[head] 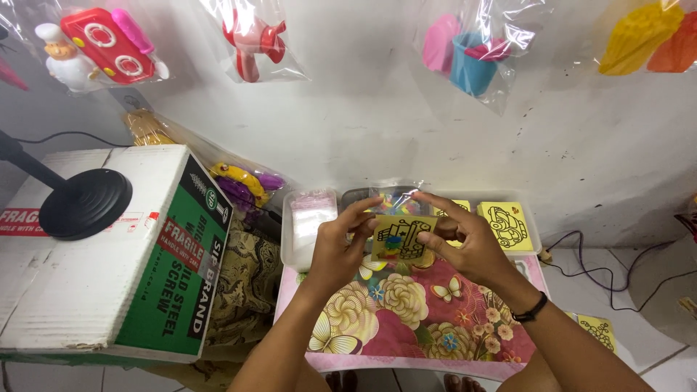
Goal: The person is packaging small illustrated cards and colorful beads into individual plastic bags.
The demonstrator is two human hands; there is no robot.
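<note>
A small yellow card (401, 237) with a black line drawing sits between both hands, above a low table with a pink floral cover (406, 319). My left hand (338, 243) pinches the card's left edge. My right hand (465, 243) grips its right side; a black band is on that wrist. A few tiny coloured packets (393, 243) lie against the card's front. Behind the hands a clear plastic tray (523, 250) holds more yellow cards (504, 225), a stack of clear bags (312, 214) and coloured packets (396, 199).
A large white and green cardboard box (116, 254) stands at left with a black round stand base (83, 203) on it. Bagged plastic toys (102, 43) hang on the white wall. Another yellow card (597, 330) lies on the floor at right, near black cables (588, 254).
</note>
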